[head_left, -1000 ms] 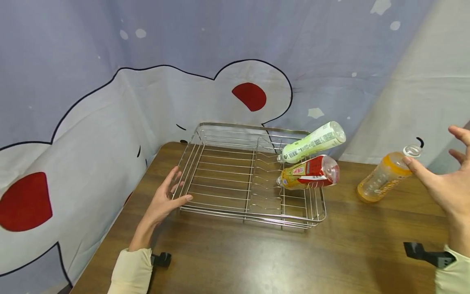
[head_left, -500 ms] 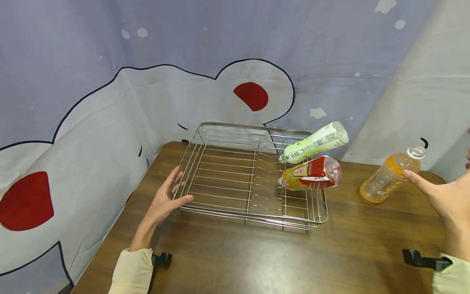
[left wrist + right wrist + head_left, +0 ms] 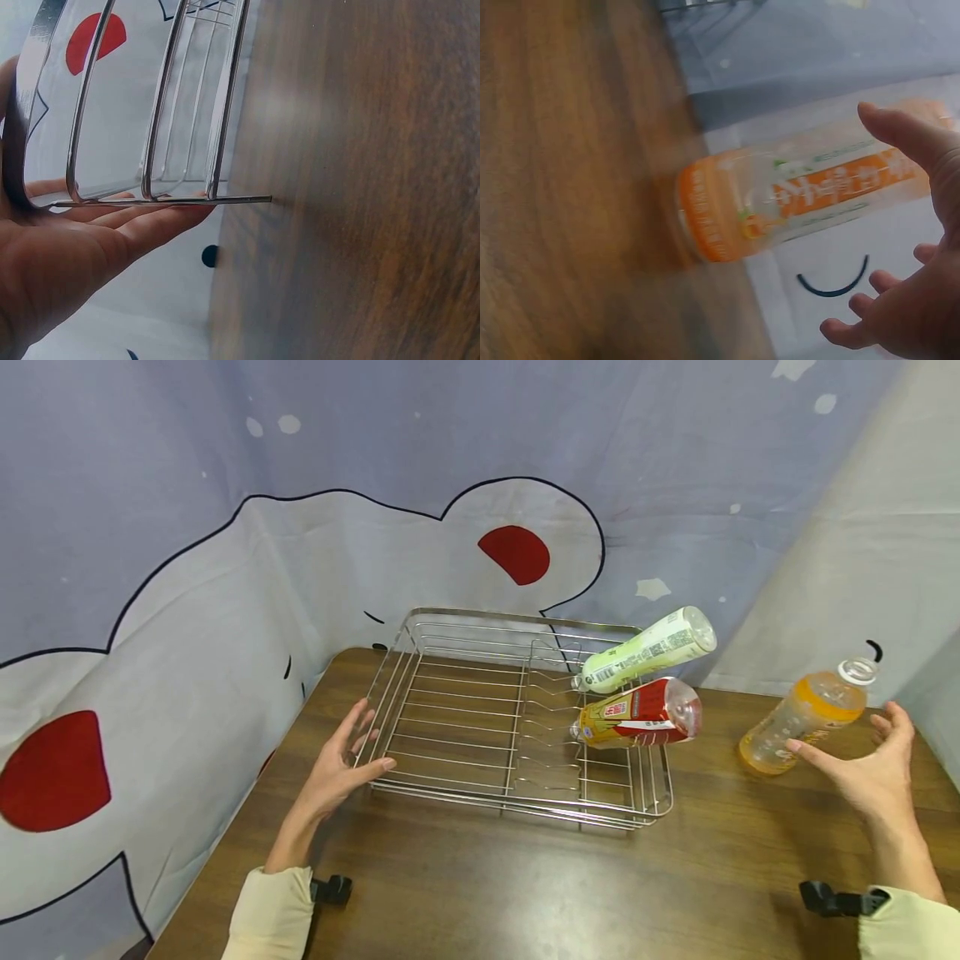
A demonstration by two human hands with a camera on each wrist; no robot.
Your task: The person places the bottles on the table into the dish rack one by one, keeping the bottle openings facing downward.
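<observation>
In the head view my left hand (image 3: 337, 772) cups the near-left corner of a metal wire dish rack (image 3: 513, 714). Seen from the left wrist, its extended fingers (image 3: 161, 225) lie along the outside of the rack's end wires, while the thumb is mostly cut off. My right hand (image 3: 873, 768) is beside a clear plastic bottle (image 3: 795, 727) with orange bands, which stands uncapped on the table. Its thumb and fingers are spread on either side of the bottle, with gaps visible in the right wrist view. I see no grip on it.
A green-labelled bottle (image 3: 645, 652) and a red-and-yellow-labelled bottle (image 3: 637, 714) lean neck-down in the rack's right section. The brown wooden table (image 3: 480, 885) reaches back to a printed curtain (image 3: 420, 552).
My right hand has moved left and down, coming lower beside the orange-banded bottle. The left hand stays at the rack's corner, and the leaning bottles stay in place.
</observation>
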